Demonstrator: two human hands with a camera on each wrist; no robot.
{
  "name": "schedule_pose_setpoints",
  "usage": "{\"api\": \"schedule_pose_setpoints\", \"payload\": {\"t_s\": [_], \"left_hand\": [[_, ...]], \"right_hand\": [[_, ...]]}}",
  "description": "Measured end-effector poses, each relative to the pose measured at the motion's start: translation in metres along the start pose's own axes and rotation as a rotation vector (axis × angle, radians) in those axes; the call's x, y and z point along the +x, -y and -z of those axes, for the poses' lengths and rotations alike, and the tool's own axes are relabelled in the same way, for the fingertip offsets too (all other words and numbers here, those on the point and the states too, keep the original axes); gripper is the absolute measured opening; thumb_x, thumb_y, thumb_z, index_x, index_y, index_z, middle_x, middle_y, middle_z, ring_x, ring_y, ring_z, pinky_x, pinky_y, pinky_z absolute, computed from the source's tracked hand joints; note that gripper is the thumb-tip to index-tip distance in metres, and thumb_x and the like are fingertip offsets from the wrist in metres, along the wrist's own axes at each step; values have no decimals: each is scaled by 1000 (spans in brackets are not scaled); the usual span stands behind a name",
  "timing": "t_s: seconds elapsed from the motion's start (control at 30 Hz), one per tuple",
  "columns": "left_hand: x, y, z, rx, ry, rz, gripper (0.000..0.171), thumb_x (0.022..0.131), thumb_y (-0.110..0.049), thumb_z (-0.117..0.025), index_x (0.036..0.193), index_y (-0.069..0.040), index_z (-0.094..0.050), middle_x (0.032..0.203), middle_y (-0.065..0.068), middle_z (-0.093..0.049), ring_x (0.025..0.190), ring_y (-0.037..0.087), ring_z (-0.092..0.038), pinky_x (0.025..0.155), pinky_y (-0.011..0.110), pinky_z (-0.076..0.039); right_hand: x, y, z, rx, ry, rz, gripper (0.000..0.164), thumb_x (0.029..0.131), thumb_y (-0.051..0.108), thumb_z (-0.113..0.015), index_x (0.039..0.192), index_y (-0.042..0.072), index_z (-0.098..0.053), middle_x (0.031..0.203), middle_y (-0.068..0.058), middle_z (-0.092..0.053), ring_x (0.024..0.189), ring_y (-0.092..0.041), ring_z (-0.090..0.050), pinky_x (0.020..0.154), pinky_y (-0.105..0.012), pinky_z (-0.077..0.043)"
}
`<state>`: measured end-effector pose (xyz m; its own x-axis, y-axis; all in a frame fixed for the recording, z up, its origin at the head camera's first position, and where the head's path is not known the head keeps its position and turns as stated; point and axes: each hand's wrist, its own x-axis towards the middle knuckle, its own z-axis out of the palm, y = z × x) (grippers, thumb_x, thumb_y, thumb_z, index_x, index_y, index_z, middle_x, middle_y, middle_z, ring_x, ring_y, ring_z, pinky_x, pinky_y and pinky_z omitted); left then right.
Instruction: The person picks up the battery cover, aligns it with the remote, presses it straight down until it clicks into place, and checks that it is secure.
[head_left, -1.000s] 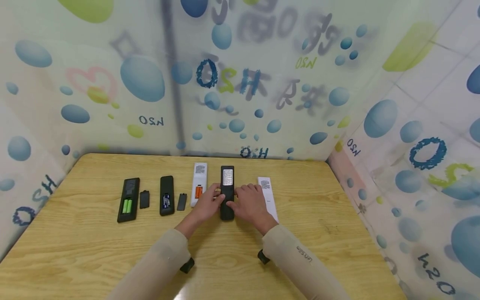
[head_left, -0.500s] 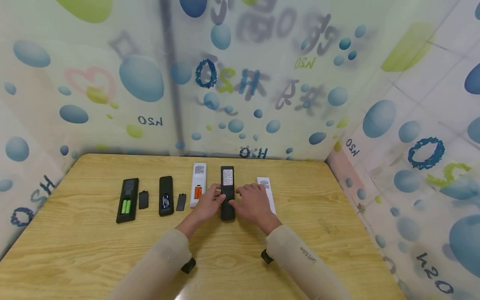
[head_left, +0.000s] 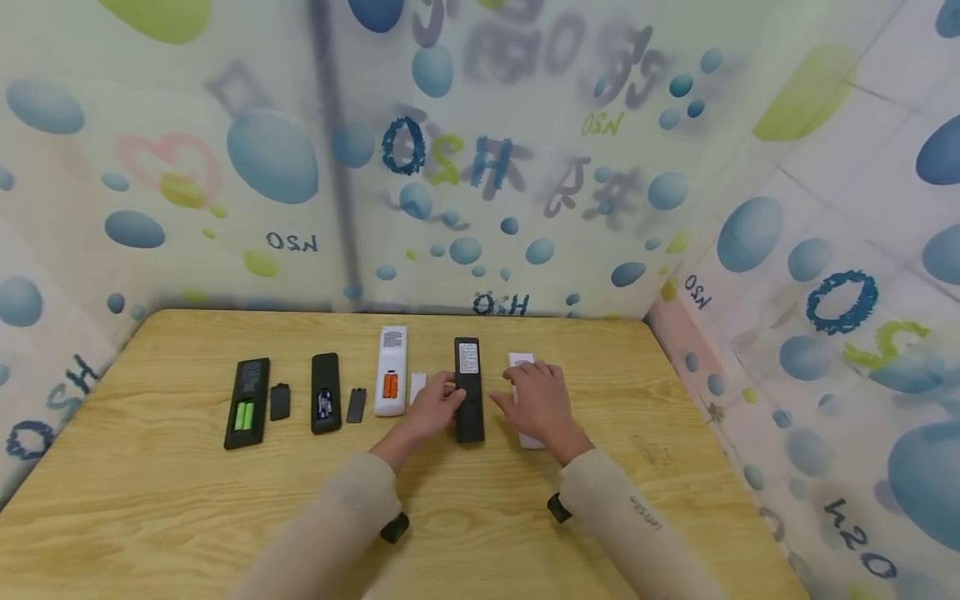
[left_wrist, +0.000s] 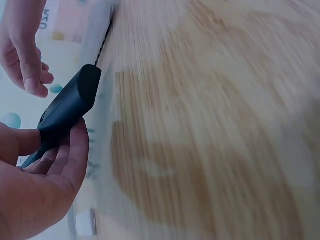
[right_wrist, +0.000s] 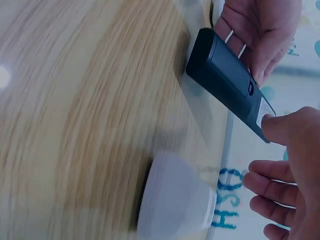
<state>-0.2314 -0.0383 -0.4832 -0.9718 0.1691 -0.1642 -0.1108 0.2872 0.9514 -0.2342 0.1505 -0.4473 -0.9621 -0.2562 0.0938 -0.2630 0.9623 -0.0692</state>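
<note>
My left hand (head_left: 432, 407) grips a black remote control (head_left: 470, 412), thumb on its upturned back and fingers underneath. In the left wrist view the remote (left_wrist: 67, 105) is raised off the table; its battery cover (right_wrist: 230, 65) is in place, and a white label lies further up the back. My right hand (head_left: 542, 400) is apart from it, fingers loosely bent and holding nothing. Under that hand lies a white remote (head_left: 531, 442), face down and partly hidden by the fingers; the right wrist view shows its near end (right_wrist: 175, 200).
Leftward on the wooden table (head_left: 187, 517) lie a black remote with green batteries (head_left: 246, 408), another with blue batteries (head_left: 326, 392), and a white remote with orange batteries (head_left: 391, 358). Loose covers, black (head_left: 280, 402), grey (head_left: 356, 406) and white (head_left: 417, 383), lie beside them. A patterned curtain hangs behind.
My right hand has come away from the black remote and moved right over the white one. My left hand has shifted right with the black remote, uncovering the white battery cover.
</note>
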Motion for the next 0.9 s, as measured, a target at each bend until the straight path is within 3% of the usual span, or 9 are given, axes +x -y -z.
{"api": "schedule_pose_setpoints", "payload": {"t_s": [0.3,0.63,0.9], "left_hand": [[6,-6,-14,12,25,20,34,103,-14,-48,134,0,-46,123,24,-63,94,26,-67,72,36,-57],[8,-10,-27,60,51,44,37,103,-17,-47,135,2,-46,122,23,-63,95,26,-66,69,34,-57],[12,-9,-37,131,34,66,39,103,-19,-48,134,4,-47,115,21,-64,87,22,-66,68,32,-56]], "right_hand": [[-2,-23,-2,-48,6,-44,50,92,57,-56,123,18,-65,122,-4,-65,121,-27,-53,107,-48,-36],[-5,-31,2,-33,9,-64,51,91,56,-59,124,17,-65,124,-5,-65,121,-28,-53,107,-50,-36],[-7,-36,-1,-48,13,-76,49,92,54,-59,123,16,-66,125,-6,-65,119,-28,-53,106,-49,-36]]}}
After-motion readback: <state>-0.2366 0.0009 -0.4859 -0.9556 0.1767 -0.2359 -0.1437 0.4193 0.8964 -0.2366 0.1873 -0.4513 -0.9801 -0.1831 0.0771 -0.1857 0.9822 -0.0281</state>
